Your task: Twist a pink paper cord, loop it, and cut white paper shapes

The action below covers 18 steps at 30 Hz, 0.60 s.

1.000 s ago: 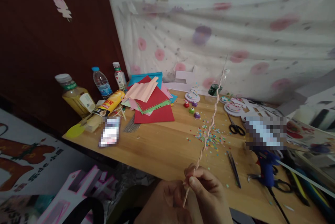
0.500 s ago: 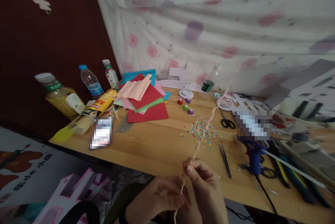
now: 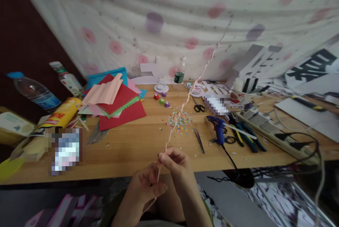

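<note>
Both my hands hold a thin twisted pink string [image 3: 185, 103] in front of the wooden table's near edge. My right hand [image 3: 176, 161] pinches it between thumb and forefinger. Just below, my left hand [image 3: 144, 188] grips the same string. From my fingers the string runs up and to the right, over the table, toward the flowered cloth [image 3: 159, 25] on the wall. Its far end is lost in blur.
On the wooden table [image 3: 127, 149] lie a stack of coloured paper [image 3: 116, 103], scattered confetti [image 3: 178, 121], small punches [image 3: 162, 98], scissors [image 3: 198, 106], tweezers [image 3: 198, 139], a blue glue gun [image 3: 218, 128], a power strip [image 3: 267, 126] and bottles [image 3: 34, 92] at the left.
The view has swung to the right and down, showing more of the table's right side. My hands still hold the string; the left hand has slid lower along it.
</note>
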Each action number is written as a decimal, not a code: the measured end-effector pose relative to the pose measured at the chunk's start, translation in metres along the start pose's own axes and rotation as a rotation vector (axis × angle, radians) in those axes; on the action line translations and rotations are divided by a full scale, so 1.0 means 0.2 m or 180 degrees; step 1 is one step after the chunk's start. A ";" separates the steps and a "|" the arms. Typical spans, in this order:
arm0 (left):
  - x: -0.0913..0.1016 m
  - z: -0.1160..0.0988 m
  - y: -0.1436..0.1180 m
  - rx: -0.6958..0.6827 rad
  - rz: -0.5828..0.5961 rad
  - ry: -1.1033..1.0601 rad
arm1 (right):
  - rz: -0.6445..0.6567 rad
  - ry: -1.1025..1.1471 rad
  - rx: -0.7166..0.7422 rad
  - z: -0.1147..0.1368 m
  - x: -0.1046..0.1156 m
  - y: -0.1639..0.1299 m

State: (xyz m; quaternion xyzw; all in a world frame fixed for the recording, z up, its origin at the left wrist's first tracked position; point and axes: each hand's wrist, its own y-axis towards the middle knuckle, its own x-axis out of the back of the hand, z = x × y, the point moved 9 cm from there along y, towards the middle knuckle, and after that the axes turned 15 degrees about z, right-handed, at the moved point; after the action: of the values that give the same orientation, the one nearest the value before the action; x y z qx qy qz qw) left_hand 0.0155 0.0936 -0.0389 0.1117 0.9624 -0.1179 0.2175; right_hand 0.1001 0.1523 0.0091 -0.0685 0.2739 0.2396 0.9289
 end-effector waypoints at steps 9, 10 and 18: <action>0.10 -0.02 -0.14 0.0333 -0.0526 0.0627 | 0.0263 -0.0579 -0.0173 0.03 -0.02 0.19; 0.12 -0.02 -0.16 0.0310 -0.0616 0.0642 | 0.0302 -0.0602 -0.0185 0.02 -0.03 0.21; 0.19 -0.09 -0.21 0.0114 -0.1081 0.0407 | 0.0571 -0.0381 -0.0114 0.00 -0.11 0.30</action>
State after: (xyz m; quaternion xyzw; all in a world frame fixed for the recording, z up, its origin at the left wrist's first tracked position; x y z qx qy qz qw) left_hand -0.0368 0.0645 -0.0322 -0.0413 0.9771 -0.1627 0.1309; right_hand 0.0546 0.1949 0.0206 -0.0459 0.2186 0.3303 0.9171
